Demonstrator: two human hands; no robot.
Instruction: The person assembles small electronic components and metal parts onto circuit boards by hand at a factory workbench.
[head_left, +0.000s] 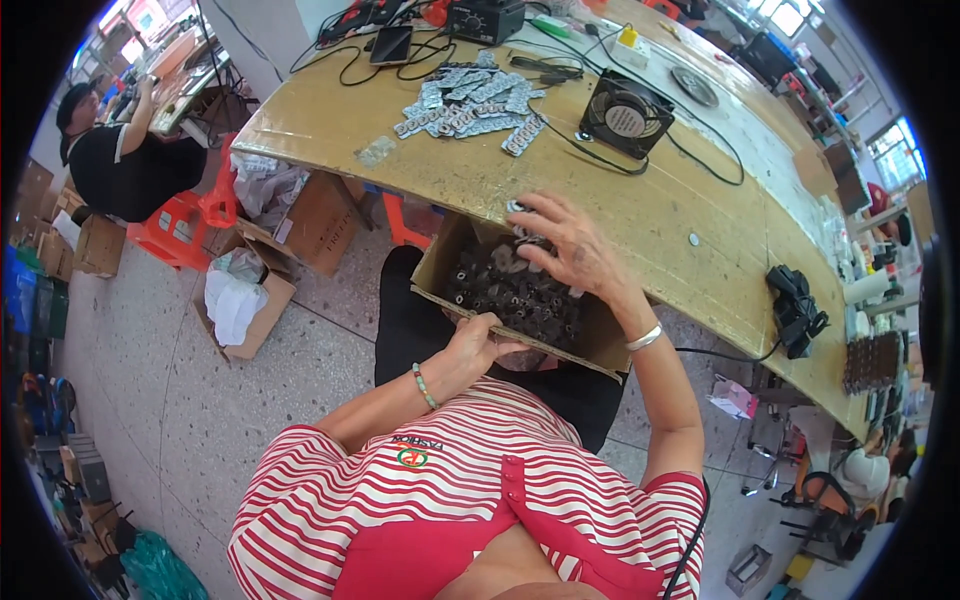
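An open cardboard box [432,272] rests in my lap against the table edge, with many small dark parts [510,300] inside, several showing pale rings. My left hand [472,345] is closed on the box's near wall, thumb stretched along it. Over the far side of the box, my right hand [568,245] curls its fingers around small grey ring-shaped parts [518,207], partly hidden by the fingers. Just below those fingertips some pale pieces look blurred. Farther back on the table lies a pile of silvery strips [470,100] with round parts set in them.
On the yellowish table [330,115] stand a black square fan [627,115], a black control box [486,20] and a phone [391,45], with cables between them. A black corded device [795,310] sits at the right edge. Red stools [172,235] and cartons [245,300] stand left; another person [125,155] sits beyond.
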